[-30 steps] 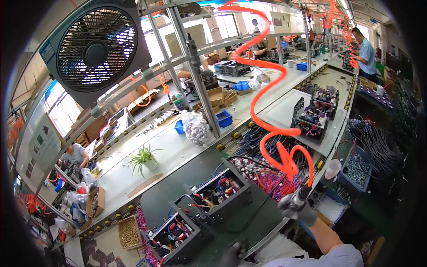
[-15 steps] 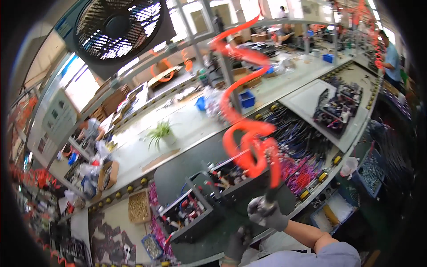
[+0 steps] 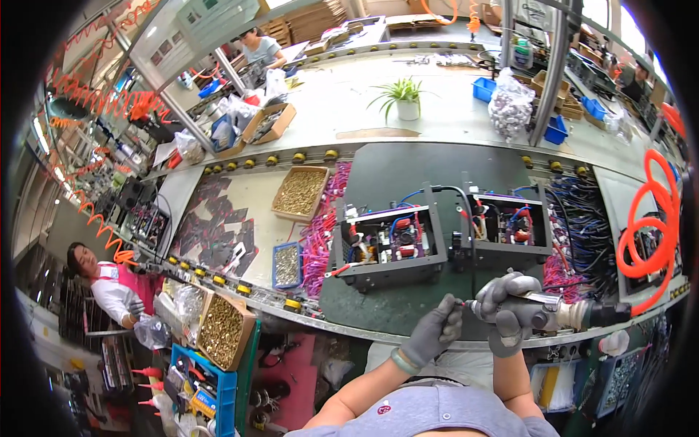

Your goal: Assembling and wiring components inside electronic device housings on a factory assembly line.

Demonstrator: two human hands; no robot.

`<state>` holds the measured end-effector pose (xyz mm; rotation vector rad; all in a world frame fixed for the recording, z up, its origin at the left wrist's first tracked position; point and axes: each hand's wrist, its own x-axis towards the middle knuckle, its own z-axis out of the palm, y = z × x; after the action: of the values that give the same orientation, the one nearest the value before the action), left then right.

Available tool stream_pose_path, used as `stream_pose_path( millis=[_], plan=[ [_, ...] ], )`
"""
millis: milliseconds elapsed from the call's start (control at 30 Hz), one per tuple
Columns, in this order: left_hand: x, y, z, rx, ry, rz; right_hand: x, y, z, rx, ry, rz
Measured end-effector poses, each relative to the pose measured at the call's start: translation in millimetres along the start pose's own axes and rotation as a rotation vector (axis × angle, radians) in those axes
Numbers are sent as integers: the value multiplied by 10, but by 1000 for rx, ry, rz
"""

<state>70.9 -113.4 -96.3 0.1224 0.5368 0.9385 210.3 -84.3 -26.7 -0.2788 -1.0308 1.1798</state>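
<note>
In gloved fingers, my right hand [image 3: 507, 309] grips a metal air screwdriver [image 3: 550, 315], held level with its tip to the left. An orange coiled hose [image 3: 646, 244] joins its right end. My left hand [image 3: 440, 329], also gloved, is closed in a pinch right at the driver's tip; whatever small thing it holds is hidden. Just beyond the hands, two open black metal housings [image 3: 429, 271] stand side by side on the dark green work surface [image 3: 386, 309]. Circuit boards and red, blue and black wires show inside them.
Left of the housings are pink wire bundles [image 3: 318, 251], a carton of brass-coloured parts [image 3: 300, 191] and a blue tray of small screws [image 3: 287, 265]. Dark cables [image 3: 586, 218] lie on the right. A potted plant [image 3: 408, 108] stands beyond. At left, a person [image 3: 116, 291] faces this way.
My view has swung left and down. The air screwdriver has turned from upright to level in my right hand, and my left hand has come up to its tip.
</note>
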Motion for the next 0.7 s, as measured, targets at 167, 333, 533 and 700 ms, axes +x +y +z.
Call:
stream_pose_path(
  millis=[167,333,533,700],
  plan=[
    [41,95,-136,-54,-184,16,32,114,-3,30,-77,-61],
    [-7,171,-124,-43,-92,84,69,144,143,80,34,-28],
    [-87,269,-180,-37,-57,102,148,249,167,124,-16,10],
    [-182,260,-107,37,-34,155,250,232,184,109,-9,109]
  ],
)
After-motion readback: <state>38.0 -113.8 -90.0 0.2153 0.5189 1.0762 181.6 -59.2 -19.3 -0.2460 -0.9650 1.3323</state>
